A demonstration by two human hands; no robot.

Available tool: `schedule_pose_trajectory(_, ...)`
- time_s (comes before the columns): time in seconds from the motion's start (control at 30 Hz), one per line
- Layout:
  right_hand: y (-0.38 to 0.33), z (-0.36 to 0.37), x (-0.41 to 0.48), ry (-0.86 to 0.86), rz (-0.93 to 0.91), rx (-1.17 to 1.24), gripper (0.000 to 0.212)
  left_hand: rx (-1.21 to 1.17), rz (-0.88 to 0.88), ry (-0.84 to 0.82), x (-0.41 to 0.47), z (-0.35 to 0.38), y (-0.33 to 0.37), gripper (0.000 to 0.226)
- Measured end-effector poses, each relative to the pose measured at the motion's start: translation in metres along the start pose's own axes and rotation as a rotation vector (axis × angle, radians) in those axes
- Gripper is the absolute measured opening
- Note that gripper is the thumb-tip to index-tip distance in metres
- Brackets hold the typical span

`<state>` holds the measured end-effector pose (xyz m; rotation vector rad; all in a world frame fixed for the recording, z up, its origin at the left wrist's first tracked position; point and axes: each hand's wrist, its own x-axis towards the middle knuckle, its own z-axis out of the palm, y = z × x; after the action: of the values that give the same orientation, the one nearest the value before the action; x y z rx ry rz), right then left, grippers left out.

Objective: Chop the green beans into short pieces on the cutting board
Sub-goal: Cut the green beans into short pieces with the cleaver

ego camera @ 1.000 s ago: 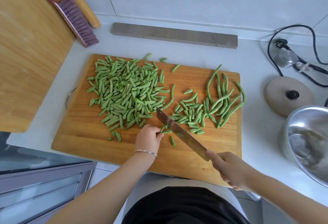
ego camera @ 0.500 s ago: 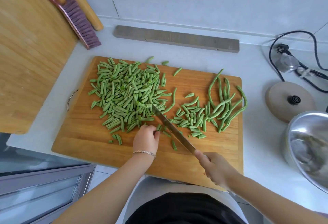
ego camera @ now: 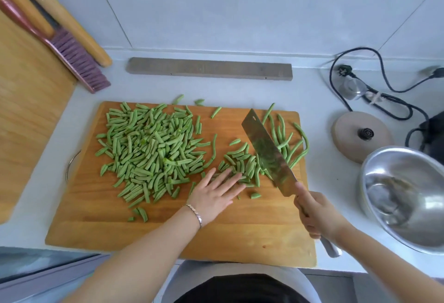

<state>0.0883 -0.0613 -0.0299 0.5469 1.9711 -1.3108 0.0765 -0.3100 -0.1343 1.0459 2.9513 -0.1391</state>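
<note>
From the head camera, you are laying your left hand [ego camera: 213,194] flat on the wooden cutting board [ego camera: 168,230]. Its fingers are straight and spread, gripping nothing, and the fingertips are resting on the small heap of cut pieces [ego camera: 242,165] near the middle of the board. A bracelet [ego camera: 195,212] is sitting on that wrist.

Your right hand [ego camera: 317,216] is wrapping its fingers tight round the handle of the cleaver [ego camera: 266,151]. The blade is pointing away from you, its flat side turned up and flecked with green. It is lying between the small heap and the whole green beans [ego camera: 286,141] at the board's right end. You cannot tell whether its edge is touching the board.

The large pile of chopped beans [ego camera: 149,149] is covering the board's left half, with a few stray bits lying nearer to you.

A steel bowl [ego camera: 408,197] and a round lid [ego camera: 360,134] are sitting on the counter to the right. A brush [ego camera: 77,62] is leaning at the far left.
</note>
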Motion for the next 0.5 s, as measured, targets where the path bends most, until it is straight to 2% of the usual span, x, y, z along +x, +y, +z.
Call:
schedule_pose_trajectory(0.17,-0.003,-0.010,0.002,0.020,-0.037,0.033,0.053,-0.049,-0.208,0.013,-0.012,0.000,-0.044,0.061)
schedule_pose_trajectory(0.2,-0.004,-0.012,0.003,0.027,-0.039,0.041,0.053,-0.034,-0.220,0.029,-0.014,0.002,-0.048,0.056)
schedule_pose_trajectory(0.27,-0.006,-0.015,0.003,0.049,-0.048,0.041,0.053,-0.011,-0.220,0.152,-0.012,0.002,-0.046,0.027)
schedule_pose_trajectory(0.3,-0.007,-0.017,0.004,0.059,-0.055,0.049,0.052,-0.048,-0.224,0.203,-0.007,-0.002,-0.042,0.021)
schedule_pose_trajectory(0.37,-0.009,-0.019,0.005,0.072,-0.068,0.067,0.052,-0.145,-0.253,0.250,0.009,-0.010,-0.033,0.026)
schedule_pose_trajectory(0.43,-0.013,-0.019,0.008,0.068,-0.061,0.093,0.052,-0.198,-0.398,0.251,0.033,-0.021,-0.030,0.011)
schedule_pose_trajectory(0.5,-0.015,-0.019,0.010,0.051,-0.052,0.107,0.054,-0.286,-0.664,0.093,0.056,-0.034,-0.034,0.024)
